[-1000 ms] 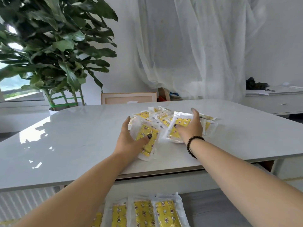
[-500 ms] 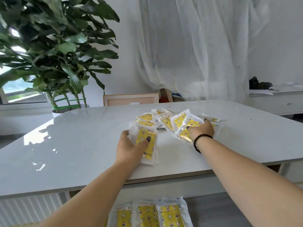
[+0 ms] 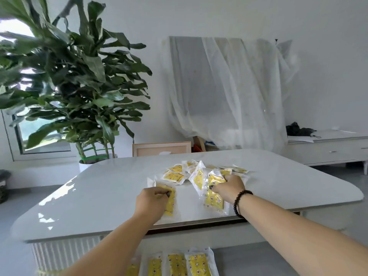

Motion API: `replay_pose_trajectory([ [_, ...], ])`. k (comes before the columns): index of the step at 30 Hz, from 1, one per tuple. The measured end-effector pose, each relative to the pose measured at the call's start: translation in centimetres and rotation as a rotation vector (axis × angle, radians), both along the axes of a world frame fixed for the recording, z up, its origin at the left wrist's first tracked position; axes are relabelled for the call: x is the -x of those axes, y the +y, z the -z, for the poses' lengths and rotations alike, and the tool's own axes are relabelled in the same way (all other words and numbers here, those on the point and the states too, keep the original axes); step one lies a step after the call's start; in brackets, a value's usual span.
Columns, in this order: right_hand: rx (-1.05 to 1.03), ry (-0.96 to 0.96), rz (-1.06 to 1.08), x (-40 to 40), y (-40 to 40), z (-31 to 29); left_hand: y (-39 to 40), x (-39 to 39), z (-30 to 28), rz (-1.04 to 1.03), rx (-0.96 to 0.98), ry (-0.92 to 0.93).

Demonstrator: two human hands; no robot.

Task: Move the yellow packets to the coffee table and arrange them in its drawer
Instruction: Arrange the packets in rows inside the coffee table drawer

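Since a second ago both hands have gone from lying flat on the heap to grasping: the left hand now pinches one yellow packet at mid-frame, and the right hand clutches several packets beside it. Loose ones remain on the coffee table, while a row already lies in the drawer at the bottom, so another batch seems ready to go down.

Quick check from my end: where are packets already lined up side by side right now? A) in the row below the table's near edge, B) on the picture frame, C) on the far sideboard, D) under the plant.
A: a neat row of yellow packets lies below the coffee table edge, while the left hand and right hand grip packets from the loose pile on top.
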State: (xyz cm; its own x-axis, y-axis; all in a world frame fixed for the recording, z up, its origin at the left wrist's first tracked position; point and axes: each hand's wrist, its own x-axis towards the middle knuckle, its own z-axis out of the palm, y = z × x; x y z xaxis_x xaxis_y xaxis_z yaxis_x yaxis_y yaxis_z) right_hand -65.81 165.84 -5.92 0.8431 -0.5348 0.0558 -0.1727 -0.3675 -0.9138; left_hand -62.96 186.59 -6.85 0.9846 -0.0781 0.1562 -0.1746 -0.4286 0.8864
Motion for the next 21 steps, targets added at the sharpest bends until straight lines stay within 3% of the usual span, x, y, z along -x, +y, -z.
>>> replay_pose_trajectory([
  [3,-0.06,-0.069,-0.061,3.9,2.1,-1.4,1.2,2.5,-1.4,0.008,0.044,-0.055],
  [10,-0.415,-0.266,-0.252,11.5,6.4,-2.8,3.7,7.6,-2.5,-0.043,0.149,-0.123],
  [14,-0.489,-0.281,-0.364,14.9,7.8,-2.5,4.7,10.0,-1.5,0.001,0.195,0.002],
  [21,-0.624,-0.216,-0.421,16.8,8.6,-1.0,5.7,12.2,-1.1,0.29,0.397,0.29],
])
